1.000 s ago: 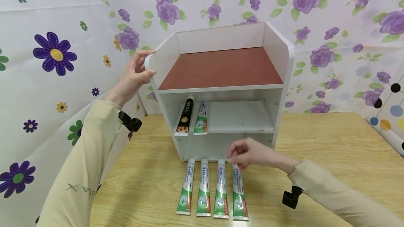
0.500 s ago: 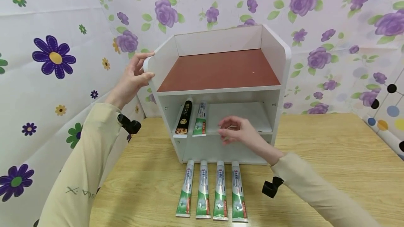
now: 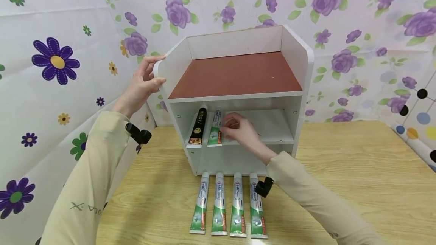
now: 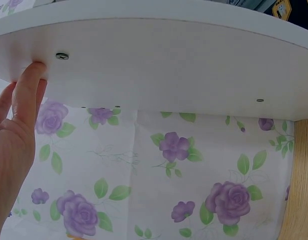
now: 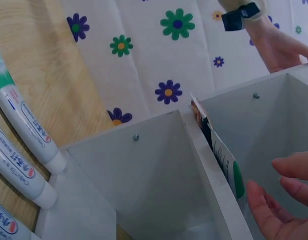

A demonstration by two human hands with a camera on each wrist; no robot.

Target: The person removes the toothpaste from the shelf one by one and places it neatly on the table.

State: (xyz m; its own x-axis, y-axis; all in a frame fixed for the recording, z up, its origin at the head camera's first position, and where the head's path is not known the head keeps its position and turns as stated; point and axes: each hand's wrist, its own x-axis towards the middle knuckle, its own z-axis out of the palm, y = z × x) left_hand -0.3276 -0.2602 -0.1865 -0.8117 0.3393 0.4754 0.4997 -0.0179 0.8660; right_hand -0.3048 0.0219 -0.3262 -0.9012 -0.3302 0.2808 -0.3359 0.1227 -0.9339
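A small white shelf unit (image 3: 238, 95) with a reddish-brown top board stands on the table. My left hand (image 3: 139, 84) grips the upper edge of its left side panel, the thumb at the front edge; in the left wrist view its fingers (image 4: 31, 85) press the panel's outer face. On the middle shelf lie a black toothpaste tube (image 3: 198, 127) and a green-and-white toothpaste tube (image 3: 215, 129). My right hand (image 3: 240, 129) is just right of the green-and-white tube, thumb tip right at its edge. In the right wrist view, thumb and fingers stand apart with nothing between them.
Several green-and-white toothpaste tubes (image 3: 219, 207) lie side by side on the wooden table (image 3: 357, 169), caps toward the unit. Flowered cloth (image 3: 211, 6) hangs behind and to the left. The unit's right side panel (image 3: 299, 67) rises right of my right hand.
My right hand has moved up and left from the rightmost table tube to the green-and-white tube on the middle shelf. My left hand keeps its grip on the side panel.
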